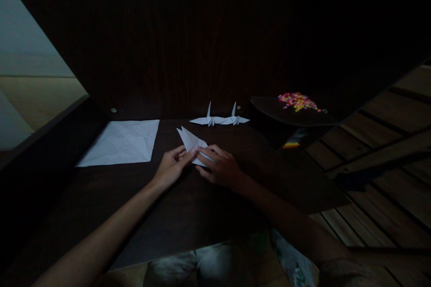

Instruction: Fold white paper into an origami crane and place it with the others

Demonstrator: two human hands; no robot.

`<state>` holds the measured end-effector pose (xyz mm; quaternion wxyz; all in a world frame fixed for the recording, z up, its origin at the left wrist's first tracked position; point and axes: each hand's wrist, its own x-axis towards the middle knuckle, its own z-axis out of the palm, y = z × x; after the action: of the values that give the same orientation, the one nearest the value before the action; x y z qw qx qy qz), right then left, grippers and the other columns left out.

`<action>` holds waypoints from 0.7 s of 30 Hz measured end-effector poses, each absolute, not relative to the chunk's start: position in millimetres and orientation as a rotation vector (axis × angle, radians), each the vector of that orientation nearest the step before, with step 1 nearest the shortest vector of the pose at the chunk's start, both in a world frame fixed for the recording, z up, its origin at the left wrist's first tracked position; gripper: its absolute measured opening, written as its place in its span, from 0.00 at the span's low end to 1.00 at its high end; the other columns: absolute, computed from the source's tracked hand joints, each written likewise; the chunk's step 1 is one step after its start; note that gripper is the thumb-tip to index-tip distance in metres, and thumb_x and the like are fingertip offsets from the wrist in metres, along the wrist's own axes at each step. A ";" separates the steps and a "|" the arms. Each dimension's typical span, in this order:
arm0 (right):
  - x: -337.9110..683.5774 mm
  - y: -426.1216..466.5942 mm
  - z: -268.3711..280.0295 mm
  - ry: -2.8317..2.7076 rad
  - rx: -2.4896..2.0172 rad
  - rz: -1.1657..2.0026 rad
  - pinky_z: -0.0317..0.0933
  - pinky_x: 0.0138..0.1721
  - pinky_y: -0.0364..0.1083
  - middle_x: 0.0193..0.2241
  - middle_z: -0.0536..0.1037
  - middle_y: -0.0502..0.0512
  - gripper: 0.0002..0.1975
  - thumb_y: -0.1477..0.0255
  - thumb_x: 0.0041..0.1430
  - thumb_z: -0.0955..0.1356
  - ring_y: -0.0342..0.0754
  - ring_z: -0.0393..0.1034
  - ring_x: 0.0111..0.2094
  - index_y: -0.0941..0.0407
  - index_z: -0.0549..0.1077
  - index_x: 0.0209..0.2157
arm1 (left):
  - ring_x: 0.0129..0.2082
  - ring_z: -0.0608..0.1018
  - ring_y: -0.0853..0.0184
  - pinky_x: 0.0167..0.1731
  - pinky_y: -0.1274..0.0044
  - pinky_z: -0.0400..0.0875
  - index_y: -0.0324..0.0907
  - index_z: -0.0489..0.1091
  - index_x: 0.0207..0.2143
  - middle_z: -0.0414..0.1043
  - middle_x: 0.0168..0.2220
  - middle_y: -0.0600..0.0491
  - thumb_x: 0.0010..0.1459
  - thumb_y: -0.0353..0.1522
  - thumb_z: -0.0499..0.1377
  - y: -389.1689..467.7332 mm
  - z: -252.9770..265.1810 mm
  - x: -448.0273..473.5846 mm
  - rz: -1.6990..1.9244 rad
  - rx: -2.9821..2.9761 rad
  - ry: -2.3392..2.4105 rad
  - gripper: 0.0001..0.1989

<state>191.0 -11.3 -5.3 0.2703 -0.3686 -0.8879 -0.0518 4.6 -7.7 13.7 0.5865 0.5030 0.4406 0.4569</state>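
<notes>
Between both hands is a piece of folded white origami paper (191, 139), with two pointed flaps sticking up toward the back left. My left hand (172, 163) grips its lower left side, thumb on top and fingers underneath. My right hand (218, 166) is closed on its right end, fingers laid across the paper and hiding part of it. Behind the hands, two white paper cranes (218, 120) stand side by side against the back panel, wing tips meeting. Flat on the left lies a creased white paper sheet (123, 142).
A dark wooden desk (161, 219) has a raised side wall (43, 130) at left and a tall back panel (188, 45). On a small shelf (266, 105) at right sits a pile of colourful small pieces (298, 101). Slatted wood (380, 166) lies beyond the desk's right edge.
</notes>
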 end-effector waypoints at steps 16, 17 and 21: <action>192.4 -1.2 11.2 -1.485 -0.973 1.254 0.54 0.19 0.40 0.20 0.71 0.47 0.14 0.61 0.51 0.69 0.38 0.61 0.17 0.58 0.74 0.31 | 0.21 0.68 0.70 0.22 0.80 0.61 0.39 0.71 0.22 0.66 0.20 0.57 0.46 0.35 0.57 -15.8 23.4 0.5 0.704 1.490 0.984 0.08; 191.9 -1.8 11.0 -1.474 -0.972 1.256 0.53 0.18 0.40 0.19 0.70 0.47 0.14 0.61 0.50 0.70 0.38 0.60 0.17 0.58 0.74 0.29 | 0.21 0.68 0.69 0.22 0.80 0.61 0.39 0.71 0.22 0.66 0.20 0.57 0.46 0.35 0.57 -16.9 24.2 1.3 0.692 1.497 0.973 0.08; 189.1 -4.7 13.0 -1.436 -0.996 1.213 0.52 0.16 0.39 0.17 0.68 0.46 0.13 0.61 0.47 0.71 0.37 0.59 0.15 0.57 0.72 0.23 | 0.23 0.68 0.69 0.24 0.80 0.62 0.39 0.70 0.22 0.67 0.21 0.57 0.47 0.35 0.56 -17.5 23.6 1.9 0.684 1.505 0.953 0.08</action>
<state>189.1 -4.7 13.0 0.4856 -0.4094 -0.5900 0.4985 1.9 -17.5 23.6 0.5782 0.6435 0.4074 0.2924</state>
